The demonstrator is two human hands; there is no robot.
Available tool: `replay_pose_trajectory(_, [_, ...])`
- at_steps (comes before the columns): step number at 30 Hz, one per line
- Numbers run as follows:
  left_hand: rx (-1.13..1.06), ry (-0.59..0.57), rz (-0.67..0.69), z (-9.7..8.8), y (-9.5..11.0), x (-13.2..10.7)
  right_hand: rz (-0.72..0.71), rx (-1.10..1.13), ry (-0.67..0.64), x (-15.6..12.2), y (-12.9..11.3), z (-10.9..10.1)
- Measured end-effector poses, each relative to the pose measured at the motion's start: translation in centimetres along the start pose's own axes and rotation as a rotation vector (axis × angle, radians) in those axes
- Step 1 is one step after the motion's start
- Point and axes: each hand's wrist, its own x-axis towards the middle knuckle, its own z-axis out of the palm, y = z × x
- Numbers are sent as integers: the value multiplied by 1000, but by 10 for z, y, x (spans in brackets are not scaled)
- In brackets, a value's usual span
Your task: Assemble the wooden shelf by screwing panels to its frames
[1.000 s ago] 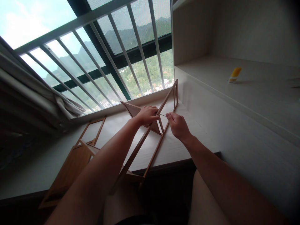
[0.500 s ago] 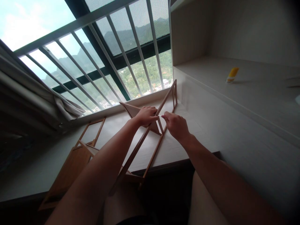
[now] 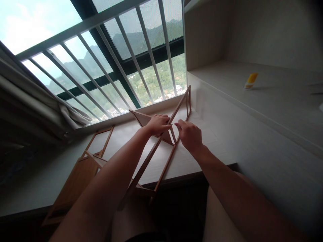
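Observation:
A brown wooden frame, part of a small rack with a slanted panel, stands tilted across the middle of the head view. My left hand is closed round its upper rail, thumb and fingers near the point where the panel meets it. Just to the right, my right hand pinches a thin silver hex key. The key's shaft reaches to the rail beside my left thumb; its far end and the part inside my fist are hidden.
Another wooden piece with a broad panel lies at the left on the pale window ledge. Behind it are a white railing, a window and a grey curtain. A yellow-and-white tube rests on the shelf at right.
My right hand and wrist have shifted and turned very slightly at the hex key. My left hand and the wooden frame stay in place.

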Motion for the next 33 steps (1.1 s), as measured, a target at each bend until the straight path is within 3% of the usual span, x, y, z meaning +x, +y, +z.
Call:
replay_pose_trajectory(4, [5,-11,-10,0,0,0,103,241,-25,1,6,9])
replay_pose_trajectory(7, [12,-11,-9,1,-1,1,251,701,-104,1,10,19])
replay_pose_trajectory(11, [13,4,4,2,-1,1,580,1279,-319,0,7,28])
replay_pose_trajectory(14, [11,8,7,2,-1,1,696,1412,-389,0,4,28])
replay_pose_trajectory(17, [3,6,-1,2,-1,1,606,1253,-245,2,6,25])
replay_pose_trajectory(22, [-5,8,-2,2,-1,0,265,671,-49,2,12,15])
replay_pose_trajectory(28, [-5,18,-3,2,-1,0,114,220,-66,-1,10,11])
replay_pose_trajectory(33, [-3,16,4,2,-1,0,16,-1,-14,-2,4,8])
